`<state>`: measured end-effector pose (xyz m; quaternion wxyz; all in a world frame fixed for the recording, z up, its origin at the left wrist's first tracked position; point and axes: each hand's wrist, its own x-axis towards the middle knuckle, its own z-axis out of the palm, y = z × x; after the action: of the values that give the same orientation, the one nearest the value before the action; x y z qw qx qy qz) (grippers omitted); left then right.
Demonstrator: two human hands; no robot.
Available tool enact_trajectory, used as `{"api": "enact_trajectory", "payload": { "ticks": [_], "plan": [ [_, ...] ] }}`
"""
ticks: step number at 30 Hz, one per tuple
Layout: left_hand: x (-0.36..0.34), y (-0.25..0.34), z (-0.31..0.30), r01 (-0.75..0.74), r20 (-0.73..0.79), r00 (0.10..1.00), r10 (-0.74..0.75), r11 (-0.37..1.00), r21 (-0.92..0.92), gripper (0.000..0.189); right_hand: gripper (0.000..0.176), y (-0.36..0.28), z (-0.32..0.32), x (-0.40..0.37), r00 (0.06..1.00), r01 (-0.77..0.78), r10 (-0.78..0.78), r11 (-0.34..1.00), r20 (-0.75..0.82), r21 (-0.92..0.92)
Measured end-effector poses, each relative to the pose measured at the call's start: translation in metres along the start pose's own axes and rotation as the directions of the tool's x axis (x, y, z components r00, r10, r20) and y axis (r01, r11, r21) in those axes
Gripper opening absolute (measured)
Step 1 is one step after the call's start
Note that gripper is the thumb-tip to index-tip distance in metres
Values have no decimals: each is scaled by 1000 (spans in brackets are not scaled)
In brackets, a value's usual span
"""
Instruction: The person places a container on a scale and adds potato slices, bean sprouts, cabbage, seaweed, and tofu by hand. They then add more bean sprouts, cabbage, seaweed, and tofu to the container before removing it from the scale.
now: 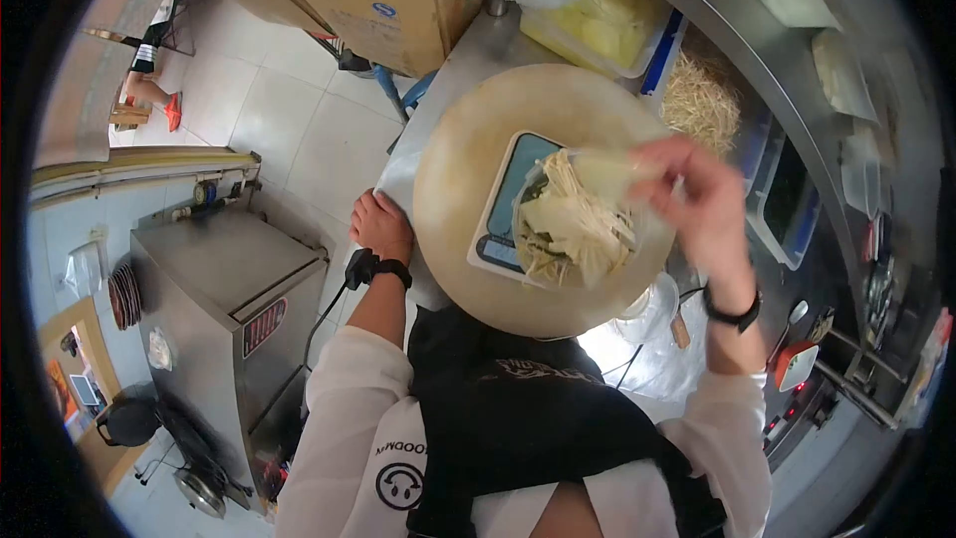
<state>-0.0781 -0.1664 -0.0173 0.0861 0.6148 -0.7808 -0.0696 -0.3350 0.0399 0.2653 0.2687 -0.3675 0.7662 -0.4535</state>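
My right hand [692,194] is pinched on a pale, thin vegetable slice [609,175], slightly blurred, over a clear bowl [637,257]. In the bowl lie enoki mushrooms [566,179], more pale slices and some dark greens under them. The bowl sits on a kitchen scale [496,229] with a blue-grey top, which rests on a round, thick chopping board [473,125]. My left hand [382,226] lies on the steel counter's edge, left of the board, with its fingers stretched out and nothing in them.
Behind the board stand a tub of yellow slices [602,25], a heap of bean sprouts [702,100] and a tub of dark greens [787,204]. A cardboard box [373,15] is at the upper left. A steel cabinet [224,269] stands left. Another person's leg [149,90] shows far off.
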Motion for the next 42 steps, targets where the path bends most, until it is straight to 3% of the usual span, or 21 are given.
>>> {"api": "enact_trajectory", "payload": {
  "ticks": [2,4,5,8,9,11,14,15,17,19,20,21,26,28,29,34,35,37,40,41,42],
  "plan": [
    [0,0,3,-11,-27,1000,12,1000,12,30,24,-16,30,-29,995,3,-1,1000,105,-15],
    [3,0,-4,16,44,999,-17,999,30,31,24,5,67,-42,983,179,-173,978,69,-106],
    [4,1,-5,50,117,992,-57,997,63,31,25,11,79,-45,975,223,-214,944,65,-241],
    [3,-3,1,-4,56,998,-1,996,86,32,27,27,100,-45,954,258,-299,803,11,-537],
    [3,-6,3,-15,54,998,11,996,82,32,27,22,100,-46,958,226,-285,799,-21,-557],
    [0,-5,1,-25,24,999,24,999,45,35,27,14,89,-52,883,395,-456,848,-107,-354],
    [3,-13,13,-40,19,999,39,995,91,36,29,26,51,-71,853,419,-492,845,-176,-333],
    [1,-12,13,-56,29,998,54,994,89,36,29,37,32,-82,879,349,-414,897,-236,-273],
    [-1,-10,9,-56,-16,998,58,996,75,37,20,77,-12,-101,881,131,-315,880,-353,-458],
    [1,-13,13,-71,12,997,70,992,108,38,13,152,-52,-122,825,-207,20,940,-565,-270],
    [1,-15,15,-77,29,997,74,987,143,38,12,211,-81,-141,858,-229,-74,831,-509,-507],
    [1,-13,15,-63,8,998,62,989,134,36,18,237,-99,-156,861,-364,-6,691,-508,-625],
    [8,-45,35,-308,-13,947,320,922,235,32,41,320,-122,-171,911,-409,161,452,-379,-792],
    [11,-54,44,-420,-237,851,468,878,228,35,48,333,-122,-161,931,-366,158,432,-330,-825],
    [13,-61,47,-427,-227,850,474,875,227,34,46,339,-122,-156,924,-382,173,376,-341,-844],
    [16,-64,43,-399,-46,917,396,914,-69,34,39,319,-137,-152,883,-446,325,355,-339,-822],
    [16,-64,42,-363,8,929,371,913,-185,34,38,312,-145,-154,892,-450,289,495,-348,-743],
    [19,-57,36,-222,141,938,317,859,-461,34,39,314,-156,-163,891,-442,259,688,-374,-576],
    [20,-43,26,184,419,872,253,625,-759,34,39,321,-155,-171,872,-360,171,858,-458,-365],
    [20,-40,23,258,463,855,233,584,-770,34,36,312,-157,-178,893,-408,196,734,-406,-543],
    [19,-41,19,200,420,883,207,644,-738,33,32,311,-157,-182,903,-385,154,705,-402,-596]
  ]
}}
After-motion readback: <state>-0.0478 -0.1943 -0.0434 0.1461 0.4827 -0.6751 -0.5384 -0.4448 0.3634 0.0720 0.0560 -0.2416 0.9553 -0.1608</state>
